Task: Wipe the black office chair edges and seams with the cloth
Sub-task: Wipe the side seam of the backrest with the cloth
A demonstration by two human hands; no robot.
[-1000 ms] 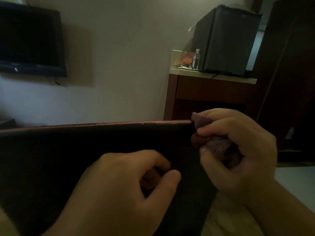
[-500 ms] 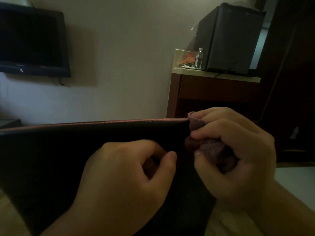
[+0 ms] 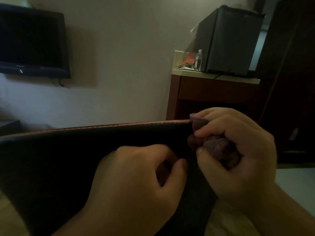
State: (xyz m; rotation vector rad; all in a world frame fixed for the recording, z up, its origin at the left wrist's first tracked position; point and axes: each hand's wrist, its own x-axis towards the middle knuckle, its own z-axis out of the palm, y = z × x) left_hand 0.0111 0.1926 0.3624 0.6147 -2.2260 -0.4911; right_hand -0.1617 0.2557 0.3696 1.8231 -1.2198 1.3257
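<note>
Both hands [image 3: 136, 181] and forearms [image 3: 289, 210] are bare, unsleeved.

Dim, murky room (soft focus throughout), with wide-angle bending at edges.

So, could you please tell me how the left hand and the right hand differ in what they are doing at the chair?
The right hand grips the bunched cloth; the left hand holds no cloth. The right hand sits at the right end of the black chair's top edge, with the cloth against that corner; the left hand sits lower, in front of the dark panel. Both have curled fingers and stay close together.
</note>
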